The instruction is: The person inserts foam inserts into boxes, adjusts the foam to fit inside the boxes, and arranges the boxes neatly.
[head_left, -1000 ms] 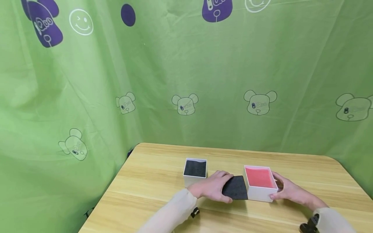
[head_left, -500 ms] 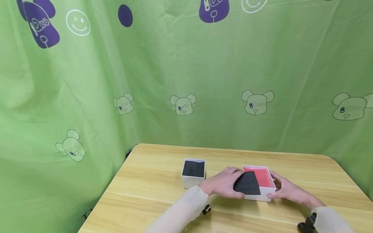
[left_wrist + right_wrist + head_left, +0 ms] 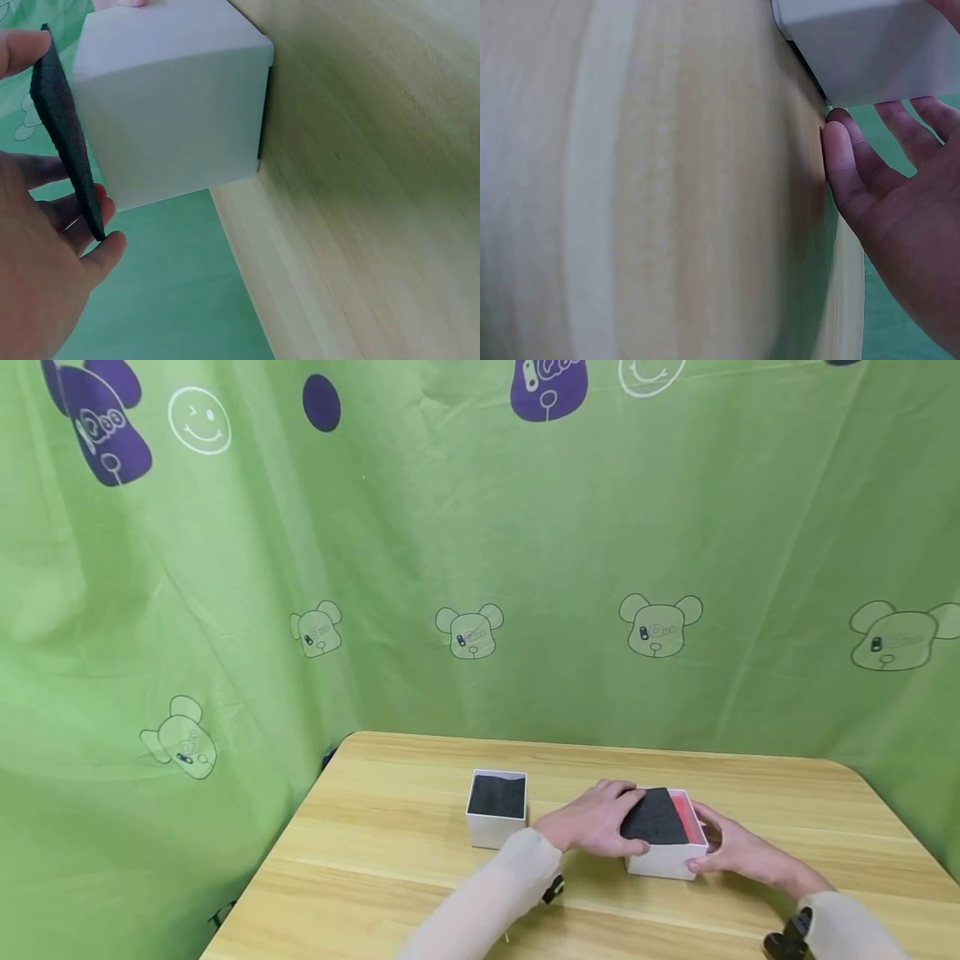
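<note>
A thin black foam pad (image 3: 655, 817) lies tilted over the mouth of a white box (image 3: 660, 862) in the head view. My left hand (image 3: 597, 820) grips the pad by its edges, thumb on one side and fingers on the other. In the left wrist view the foam pad (image 3: 66, 131) shows edge-on beside the white box (image 3: 176, 105). A strip of red lining (image 3: 686, 818) shows inside the box, right of the pad. My right hand (image 3: 738, 850) holds the box's right side, thumb at the front corner and fingers behind.
A second white box (image 3: 497, 833) with a black pad (image 3: 498, 796) inside stands to the left. Both boxes rest on a wooden table (image 3: 375, 852). A green curtain (image 3: 555, 693) hangs behind the table's far edge.
My left hand has carried the black foam pad rightward from beside the box to over its mouth, covering most of the red lining. The right hand keeps its hold on the box.
</note>
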Available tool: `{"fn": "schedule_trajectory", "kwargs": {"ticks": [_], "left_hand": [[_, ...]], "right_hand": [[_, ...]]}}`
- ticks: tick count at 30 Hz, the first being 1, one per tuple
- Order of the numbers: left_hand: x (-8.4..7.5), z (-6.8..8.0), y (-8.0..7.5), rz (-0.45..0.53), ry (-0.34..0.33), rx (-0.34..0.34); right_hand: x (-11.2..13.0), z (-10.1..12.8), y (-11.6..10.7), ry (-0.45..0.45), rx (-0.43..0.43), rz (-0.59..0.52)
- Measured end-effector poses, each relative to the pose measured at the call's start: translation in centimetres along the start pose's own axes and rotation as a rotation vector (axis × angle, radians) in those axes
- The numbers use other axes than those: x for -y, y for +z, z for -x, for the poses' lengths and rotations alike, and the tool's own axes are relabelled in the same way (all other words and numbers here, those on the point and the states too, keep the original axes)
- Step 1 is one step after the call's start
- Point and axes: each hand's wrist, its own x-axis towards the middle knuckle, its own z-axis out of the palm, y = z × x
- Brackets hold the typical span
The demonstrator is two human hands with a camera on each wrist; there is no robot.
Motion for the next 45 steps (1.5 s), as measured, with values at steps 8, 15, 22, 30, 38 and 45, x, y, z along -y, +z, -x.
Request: {"fn": "schedule_trajectory", "kwargs": {"ticks": [8, 15, 22, 30, 38, 45], "left_hand": [[-0.6, -1.2, 0.4, -0.085, 0.029, -0.030], [-0.6, -2.4, 0.7, -0.132, 0.026, -0.034], [-0.7, -3.0, 1.2, -0.152, 0.024, -0.022], [-1.0, -3.3, 1.4, -0.137, 0.023, -0.015], [-1.2, -3.5, 1.9, -0.146, 0.007, 0.004], [-1.4, -3.5, 2.4, -0.174, 0.003, -0.003]], "right_hand": [[0.1, -0.1, 0.1, -0.036, 0.023, -0.029], [0.2, -0.3, 0.0, -0.074, 0.038, -0.046], [0.3, -0.2, -0.1, -0.040, 0.048, -0.046], [0.7, 0.0, -0.3, 0.020, 0.025, 0.016], [0.5, 0.0, -0.4, 0.046, 0.004, 0.054], [0.5, 0.0, -0.2, 0.033, 0.005, 0.038]]}}
